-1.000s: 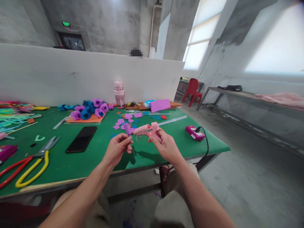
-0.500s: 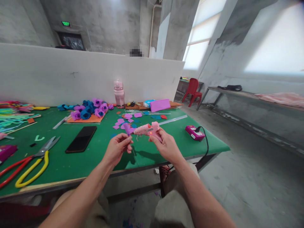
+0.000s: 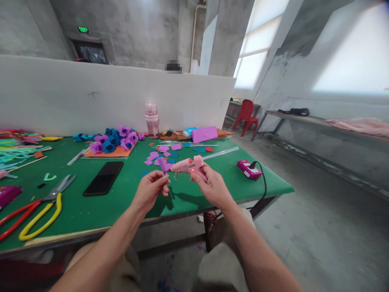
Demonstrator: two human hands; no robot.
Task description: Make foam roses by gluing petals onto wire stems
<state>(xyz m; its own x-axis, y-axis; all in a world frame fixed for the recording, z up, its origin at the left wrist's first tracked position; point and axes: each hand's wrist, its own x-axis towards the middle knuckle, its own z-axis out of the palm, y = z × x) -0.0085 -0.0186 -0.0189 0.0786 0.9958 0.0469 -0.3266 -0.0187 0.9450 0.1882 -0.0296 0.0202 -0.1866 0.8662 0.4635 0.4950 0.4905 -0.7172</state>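
Note:
My right hand (image 3: 212, 183) is closed round the handle of a pink hot glue gun (image 3: 186, 165), whose small light glows orange. A clear glue stick (image 3: 221, 152) appears behind the gun. My left hand (image 3: 154, 185) pinches a purple paper flower (image 3: 162, 163) on a thin stem (image 3: 170, 192) that slants down below the fingers. The gun's nozzle points left, close beside the flower's base; whether they touch, I cannot tell. Just beyond the hands, purple petals (image 3: 154, 155) and blue pieces (image 3: 175, 154) lie scattered on the green table (image 3: 212, 198).
A black phone (image 3: 103, 178) and red-and-yellow scissors (image 3: 50, 202) lie at left. Finished purple and blue flowers (image 3: 110, 144) sit on orange paper. A pink bottle (image 3: 152, 119) stands against the white partition (image 3: 118, 97). The magenta power box (image 3: 249, 170) with its black cable is near the right edge.

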